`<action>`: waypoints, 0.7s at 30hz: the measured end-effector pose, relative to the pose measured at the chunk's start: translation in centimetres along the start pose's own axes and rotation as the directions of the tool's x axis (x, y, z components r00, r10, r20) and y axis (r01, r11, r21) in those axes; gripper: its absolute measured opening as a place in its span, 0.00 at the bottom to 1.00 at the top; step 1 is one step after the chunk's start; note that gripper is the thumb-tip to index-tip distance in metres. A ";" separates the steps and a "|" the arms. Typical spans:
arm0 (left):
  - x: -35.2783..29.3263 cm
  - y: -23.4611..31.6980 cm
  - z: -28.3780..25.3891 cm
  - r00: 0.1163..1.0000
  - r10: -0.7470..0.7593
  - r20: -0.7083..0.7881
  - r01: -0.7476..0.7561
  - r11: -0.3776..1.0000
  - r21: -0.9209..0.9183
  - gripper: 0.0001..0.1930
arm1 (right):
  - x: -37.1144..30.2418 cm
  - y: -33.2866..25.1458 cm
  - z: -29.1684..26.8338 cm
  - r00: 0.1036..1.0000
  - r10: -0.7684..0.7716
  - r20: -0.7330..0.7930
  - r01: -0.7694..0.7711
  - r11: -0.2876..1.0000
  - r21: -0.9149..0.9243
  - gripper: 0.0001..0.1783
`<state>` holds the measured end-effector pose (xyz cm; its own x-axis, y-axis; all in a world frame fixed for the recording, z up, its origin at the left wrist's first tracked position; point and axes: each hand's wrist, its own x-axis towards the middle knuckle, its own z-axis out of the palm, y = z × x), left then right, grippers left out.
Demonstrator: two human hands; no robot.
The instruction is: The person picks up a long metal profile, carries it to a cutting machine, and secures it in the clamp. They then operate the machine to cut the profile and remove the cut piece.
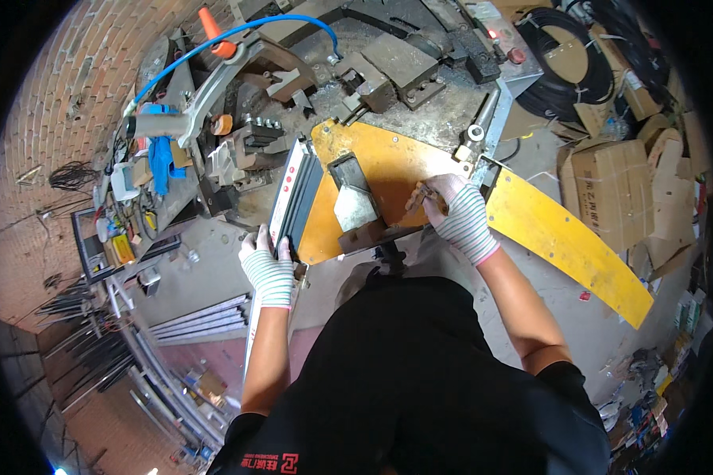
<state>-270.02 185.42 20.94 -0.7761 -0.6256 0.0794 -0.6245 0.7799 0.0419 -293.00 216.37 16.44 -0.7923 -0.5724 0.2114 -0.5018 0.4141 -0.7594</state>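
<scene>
My left hand (267,269), in a white glove with green stripes and bare fingertips, grips a long metal profile (287,190) with a white face and dark grooved sides. That profile rests along the left edge of a yellow metal plate (436,157) and runs back under my left forearm. My right hand (457,214), gloved alike, is over the plate's right part with thumb and fingers drawn together. Something brownish shows at its fingertips, too unclear to name. Between my hands, a metal block (355,207) with a shiny slanted face sits in the plate's opening.
A machine lever with an orange handle (211,30) and a blue hose (238,30) rise at the far left. A curved yellow arm (566,237) extends right. Cardboard boxes (614,190) and a black cable coil (558,99) lie beyond. More profiles (202,321) lie at left.
</scene>
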 end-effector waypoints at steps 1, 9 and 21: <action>0.6 0.8 0.0 1.000 0.002 0.019 -0.001 0.997 -0.076 0.29 | 0.5 0.8 0.2 0.998 0.029 0.054 -0.030 0.999 0.012 0.17; 7.5 5.4 3.2 0.972 -0.132 0.194 0.169 0.968 -0.185 0.25 | 2.7 3.3 2.8 0.981 -0.105 0.165 0.103 0.994 0.024 0.17; 7.4 6.7 3.5 0.967 -0.181 0.181 0.211 0.964 -0.163 0.20 | 3.0 4.1 2.8 0.976 -0.130 0.172 0.102 0.981 0.164 0.16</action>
<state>-280.26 185.89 18.31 -0.6530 -0.7492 -0.1110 -0.7513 0.6223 0.2196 -296.40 214.36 12.22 -0.6484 -0.7347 0.1996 -0.5165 0.2319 -0.8243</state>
